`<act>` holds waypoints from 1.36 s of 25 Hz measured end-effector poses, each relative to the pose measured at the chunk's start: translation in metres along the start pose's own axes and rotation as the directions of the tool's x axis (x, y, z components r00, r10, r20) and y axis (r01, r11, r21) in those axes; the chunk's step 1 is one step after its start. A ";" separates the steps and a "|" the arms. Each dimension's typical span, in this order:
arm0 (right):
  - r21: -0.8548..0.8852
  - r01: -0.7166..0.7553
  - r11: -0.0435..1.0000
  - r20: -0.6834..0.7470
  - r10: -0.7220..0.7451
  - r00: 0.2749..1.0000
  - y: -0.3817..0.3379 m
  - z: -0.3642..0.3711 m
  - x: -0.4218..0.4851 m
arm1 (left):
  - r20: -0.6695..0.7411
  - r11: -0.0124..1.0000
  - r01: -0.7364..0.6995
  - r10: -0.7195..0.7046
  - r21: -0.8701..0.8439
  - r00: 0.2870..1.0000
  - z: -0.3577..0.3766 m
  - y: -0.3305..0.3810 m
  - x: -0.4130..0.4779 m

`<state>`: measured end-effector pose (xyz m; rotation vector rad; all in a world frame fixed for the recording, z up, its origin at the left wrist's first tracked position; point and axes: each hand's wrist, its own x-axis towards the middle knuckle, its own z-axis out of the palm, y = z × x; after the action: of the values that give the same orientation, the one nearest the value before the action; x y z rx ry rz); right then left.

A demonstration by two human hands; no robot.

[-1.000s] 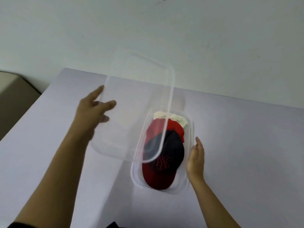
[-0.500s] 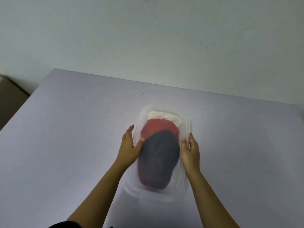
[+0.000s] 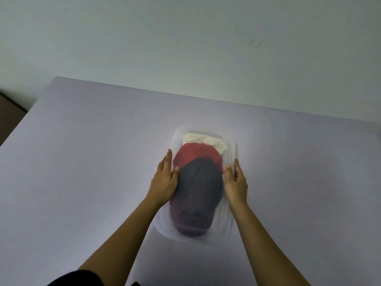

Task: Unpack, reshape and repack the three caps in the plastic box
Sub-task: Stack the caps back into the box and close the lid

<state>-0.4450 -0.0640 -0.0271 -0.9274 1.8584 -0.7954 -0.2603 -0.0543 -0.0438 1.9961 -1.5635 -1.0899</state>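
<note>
The plastic box [image 3: 232, 153] sits on the table [image 3: 92, 162], right of its middle, long side running away from the person. Three caps lie in it under the lid [image 3: 223, 219]: the nearest cap [image 3: 201, 182] overlaps the middle cap [image 3: 195, 154], which overlaps the far cap [image 3: 203, 139]. The left hand [image 3: 165, 180] rests against the box's left side, the right hand [image 3: 236, 182] against its right. A wall [image 3: 185, 38] stands behind the table.
</note>
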 end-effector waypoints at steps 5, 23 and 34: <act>0.030 0.012 0.999 -0.022 -0.011 1.000 0.009 0.002 0.005 | -0.017 1.000 -0.004 0.004 0.007 1.000 0.005 -0.006 0.005; -0.286 0.144 0.947 -0.237 -0.216 0.947 0.027 -0.010 -0.020 | -0.048 0.994 0.095 -0.093 0.058 0.995 -0.017 0.000 -0.032; -0.172 0.071 0.983 0.146 -0.046 0.988 0.048 -0.035 -0.049 | -0.050 0.974 0.192 -0.199 -0.122 0.979 0.008 0.025 -0.062</act>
<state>-0.4734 0.0072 -0.0308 -1.1253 1.8048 -0.5897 -0.2877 -0.0027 -0.0100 2.1169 -1.2622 -1.1522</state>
